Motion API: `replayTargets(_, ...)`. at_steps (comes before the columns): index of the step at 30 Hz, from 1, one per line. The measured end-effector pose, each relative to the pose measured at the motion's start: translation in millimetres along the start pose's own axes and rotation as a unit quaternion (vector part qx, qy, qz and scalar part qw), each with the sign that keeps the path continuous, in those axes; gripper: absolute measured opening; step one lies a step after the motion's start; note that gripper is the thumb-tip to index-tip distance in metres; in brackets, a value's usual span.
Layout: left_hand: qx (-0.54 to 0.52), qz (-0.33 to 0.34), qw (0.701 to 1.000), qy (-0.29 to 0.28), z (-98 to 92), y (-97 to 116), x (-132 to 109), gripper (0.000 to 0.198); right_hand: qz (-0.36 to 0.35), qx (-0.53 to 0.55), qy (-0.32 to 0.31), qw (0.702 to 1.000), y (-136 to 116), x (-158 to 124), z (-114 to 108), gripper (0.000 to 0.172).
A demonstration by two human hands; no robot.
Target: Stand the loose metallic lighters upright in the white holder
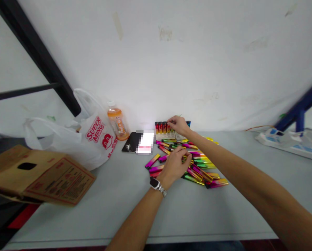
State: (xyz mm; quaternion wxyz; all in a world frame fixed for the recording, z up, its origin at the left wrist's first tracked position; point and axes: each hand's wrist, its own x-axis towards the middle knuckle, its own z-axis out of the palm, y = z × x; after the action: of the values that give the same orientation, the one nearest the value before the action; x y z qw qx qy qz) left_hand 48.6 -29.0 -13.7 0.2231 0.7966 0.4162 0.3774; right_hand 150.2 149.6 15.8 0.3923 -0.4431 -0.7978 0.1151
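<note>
A loose pile of shiny two-tone lighters (pixel 200 172) in pink, yellow, green and red lies on the grey table. Over the pile, my left hand (pixel 175 164) curls its thumb and fingers round a lighter, partly hidden by the fingers. Behind the pile, by the wall, several red-and-yellow lighters (pixel 160 127) with dark tops stand upright in a row in a pale tray (pixel 168 135). My right hand (pixel 179 125) reaches over that tray with fingertips pinched on the top of a lighter at the row's right end. The hand hides part of the tray.
Left of the tray lies a dark flat object (pixel 132 142), partly pixelated. An orange drink bottle (pixel 118 122), a white plastic bag (pixel 93 143) and an open cardboard box (pixel 53 179) stand further left. A white power strip (pixel 289 143) lies at the right near a blue post (pixel 299 104).
</note>
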Motion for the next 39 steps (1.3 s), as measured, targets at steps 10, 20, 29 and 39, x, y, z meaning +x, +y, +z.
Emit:
replayTargets(10,0.148,-0.092,0.978,0.115,-64.8,-55,-1,0.02,-0.044,-0.155,-0.009,0.987,0,-20,3,0.033)
replayTargets(20,0.233,-0.127,0.962,0.057,-72.2,-63,0,0.009,-0.04,-0.178,-0.056,0.982,-43,-70,1,0.029)
replayTargets(29,0.139,-0.13,0.975,0.113,-63.2,-69,-1,0.014,-0.072,-0.218,-0.183,0.956,-68,-67,11,0.017)
replayTargets(39,-0.156,-0.165,0.944,0.238,-51.6,-42,11,0.028,0.03,0.1,-0.085,0.991,-67,-86,-12,0.028)
